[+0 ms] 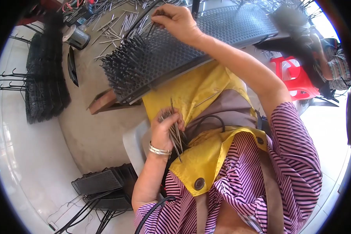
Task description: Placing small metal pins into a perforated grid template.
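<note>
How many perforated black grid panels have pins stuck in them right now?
1: the perforated black panel under the right hand, propped on the table. Finished panels stacked on the floor look pinless; others may be hidden.

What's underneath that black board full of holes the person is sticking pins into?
A wooden block props the perforated board at its lower corner, on the concrete floor. The yellow apron lies under its near edge. The rest beneath it is hidden.

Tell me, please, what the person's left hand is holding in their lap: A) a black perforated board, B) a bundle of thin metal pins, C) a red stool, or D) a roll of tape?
B: the left hand, resting on the yellow apron, grips a bundle of thin metal pins, while the right hand reaches to the perforated board.
</note>
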`<state>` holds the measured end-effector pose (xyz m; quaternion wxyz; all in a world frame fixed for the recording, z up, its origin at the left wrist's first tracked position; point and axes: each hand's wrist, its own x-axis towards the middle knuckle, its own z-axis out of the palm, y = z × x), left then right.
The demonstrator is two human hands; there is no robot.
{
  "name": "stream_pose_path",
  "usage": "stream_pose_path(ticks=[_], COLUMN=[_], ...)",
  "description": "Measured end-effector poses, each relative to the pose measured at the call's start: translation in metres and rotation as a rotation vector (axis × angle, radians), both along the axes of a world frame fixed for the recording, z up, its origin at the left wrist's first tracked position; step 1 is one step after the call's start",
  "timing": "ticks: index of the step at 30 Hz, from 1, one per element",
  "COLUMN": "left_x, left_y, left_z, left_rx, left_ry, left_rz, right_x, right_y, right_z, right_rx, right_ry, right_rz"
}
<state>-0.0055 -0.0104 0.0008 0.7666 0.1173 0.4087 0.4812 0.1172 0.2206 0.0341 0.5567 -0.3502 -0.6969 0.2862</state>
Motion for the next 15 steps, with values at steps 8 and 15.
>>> stream_pose_path(ticks=[8, 15], left_x=[0.005, 0.011], left_y=[-0.009, -0.017], left_z=[0.006, 0.001], left_rx=[-0.009, 0.039], left_ry=[-0.014, 0.006], left_rz=[0.078, 0.097], right_x=[0.005, -0.008], right_y=[0.006, 0.017], right_z=[0.002, 0.005], right_rx=[0.055, 0.255], right_ry=[-0.091, -0.416], right_rz=[0.11, 0.219])
